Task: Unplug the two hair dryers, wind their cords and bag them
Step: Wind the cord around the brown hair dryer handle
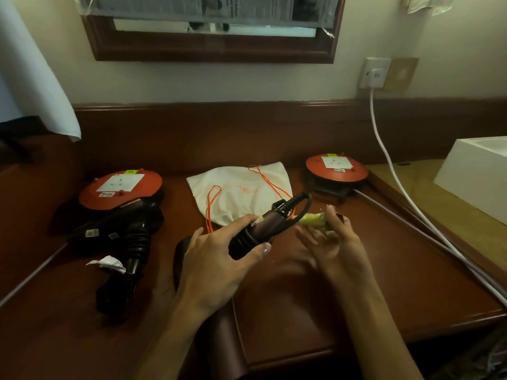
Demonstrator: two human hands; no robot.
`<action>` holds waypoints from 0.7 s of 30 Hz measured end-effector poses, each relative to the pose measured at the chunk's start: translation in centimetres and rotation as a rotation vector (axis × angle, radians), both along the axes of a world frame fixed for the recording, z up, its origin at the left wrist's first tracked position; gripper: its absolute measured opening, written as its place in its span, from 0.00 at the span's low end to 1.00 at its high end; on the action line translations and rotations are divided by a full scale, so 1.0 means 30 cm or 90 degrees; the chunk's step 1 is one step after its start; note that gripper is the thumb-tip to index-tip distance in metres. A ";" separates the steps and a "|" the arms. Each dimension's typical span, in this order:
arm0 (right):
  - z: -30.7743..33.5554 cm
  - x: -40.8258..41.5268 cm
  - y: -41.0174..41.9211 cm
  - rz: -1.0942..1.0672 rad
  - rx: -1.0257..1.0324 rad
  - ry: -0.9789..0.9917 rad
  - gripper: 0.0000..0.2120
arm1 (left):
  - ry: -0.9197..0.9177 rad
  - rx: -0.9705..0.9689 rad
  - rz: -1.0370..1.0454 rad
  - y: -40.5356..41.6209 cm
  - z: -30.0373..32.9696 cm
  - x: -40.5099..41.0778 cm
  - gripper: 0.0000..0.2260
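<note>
Gripping the dryer (pixel 263 229) by its handle, my left hand (pixel 216 259) has fingers and thumb curled round the wound cord there, above the desk (pixel 356 270). My right hand (pixel 333 239) is blurred; its fingers pinch a yellow-green tag (pixel 312 219) at the cord's end, just beside the handle tip. Behind the hands lies the white bag (pixel 241 193) with orange drawstrings, flat on the desk. A second dryer (pixel 126 237) lies to the left, cord wrapped on its handle, partly under the left reel (pixel 120 189). A right reel (pixel 337 167) sits near the back edge, well apart from the first. From the wall socket (pixel 375 73) a white cable (pixel 389 154) runs down across the desk's right side.
</note>
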State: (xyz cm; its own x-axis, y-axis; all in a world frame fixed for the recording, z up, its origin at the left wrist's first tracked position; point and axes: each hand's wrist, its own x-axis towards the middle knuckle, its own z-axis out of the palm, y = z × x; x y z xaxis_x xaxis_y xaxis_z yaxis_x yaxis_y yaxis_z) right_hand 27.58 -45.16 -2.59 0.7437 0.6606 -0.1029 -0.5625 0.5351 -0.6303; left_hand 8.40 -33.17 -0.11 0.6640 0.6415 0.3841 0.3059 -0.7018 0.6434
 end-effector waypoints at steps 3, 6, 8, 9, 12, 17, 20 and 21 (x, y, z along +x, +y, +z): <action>-0.019 -0.003 -0.035 0.007 0.020 -0.105 0.16 | 0.015 -0.015 0.018 -0.011 0.009 0.006 0.25; -0.015 0.023 -0.067 -0.036 0.066 -0.065 0.21 | 0.017 0.006 -0.012 -0.020 0.000 0.019 0.25; -0.006 0.036 -0.080 -0.032 0.088 -0.041 0.16 | 0.009 0.015 -0.018 -0.025 -0.007 0.030 0.26; -0.005 0.043 -0.083 -0.027 0.086 -0.040 0.15 | 0.006 0.020 -0.018 -0.028 -0.010 0.035 0.27; 0.000 0.046 -0.090 -0.005 0.033 -0.103 0.13 | -0.014 0.016 0.009 -0.033 -0.013 0.039 0.26; -0.008 -0.052 -0.083 0.043 -0.141 -0.292 0.13 | 0.038 0.024 0.026 -0.021 0.006 0.065 0.26; -0.023 -0.112 -0.063 0.025 -0.133 -0.282 0.12 | 0.070 0.022 0.021 -0.019 0.008 0.087 0.27; -0.027 -0.123 -0.055 0.023 -0.114 -0.248 0.12 | 0.076 0.028 0.020 -0.020 0.008 0.092 0.27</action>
State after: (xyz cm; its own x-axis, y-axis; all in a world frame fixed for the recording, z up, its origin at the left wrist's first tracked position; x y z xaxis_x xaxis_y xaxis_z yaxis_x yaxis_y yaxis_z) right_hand 23.90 -46.81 -3.40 0.7265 0.6840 0.0660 -0.2798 0.3821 -0.8807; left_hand 11.17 -33.78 0.12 0.6865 0.6468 0.3322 0.4005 -0.7176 0.5698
